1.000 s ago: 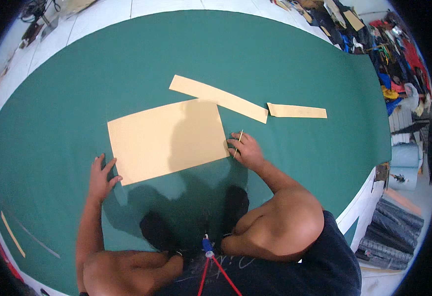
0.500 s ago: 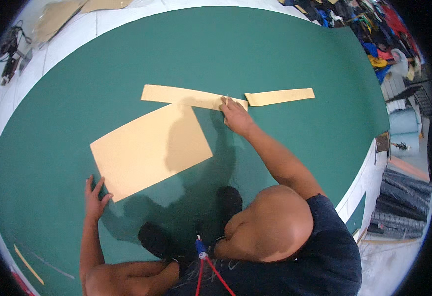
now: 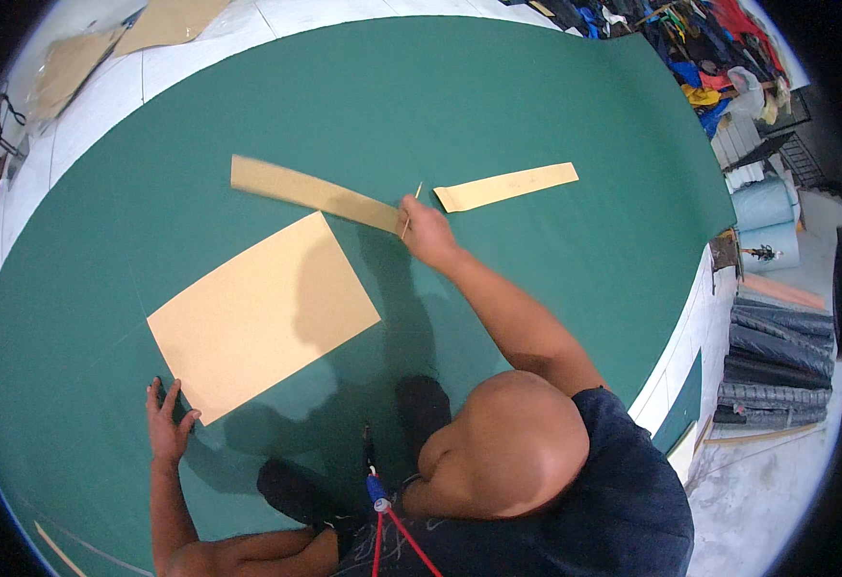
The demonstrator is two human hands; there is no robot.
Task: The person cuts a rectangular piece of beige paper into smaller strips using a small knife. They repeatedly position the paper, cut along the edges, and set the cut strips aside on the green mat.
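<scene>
A large tan card sheet (image 3: 267,313) lies flat on the green cloth (image 3: 536,308). At its near left corner rests my left hand (image 3: 168,420), fingers spread on and beside the edge, holding nothing. Farther off, my right hand (image 3: 427,231) is closed round the right end of a long tan card strip (image 3: 305,192). A thin pale stick (image 3: 417,194) also pokes out of that hand. The strip is slightly blurred and slants down toward my right hand, just beyond the sheet's far corner. A second, shorter tan strip (image 3: 507,188) lies to the right, apart from my hand.
My knees and dark-covered feet (image 3: 421,413) are close on the near side. Heaped coloured fabric scraps (image 3: 704,77) lie at the far right, dark rolls (image 3: 777,361) at the right. Brown sheets (image 3: 166,24) sit far left; a thin tan sliver (image 3: 58,550) lies near left.
The long strip has swung away from the sheet's far edge, its near end drawn closer in my right hand. The sheet's far corner now shows uncovered. My left hand stays at the near left corner.
</scene>
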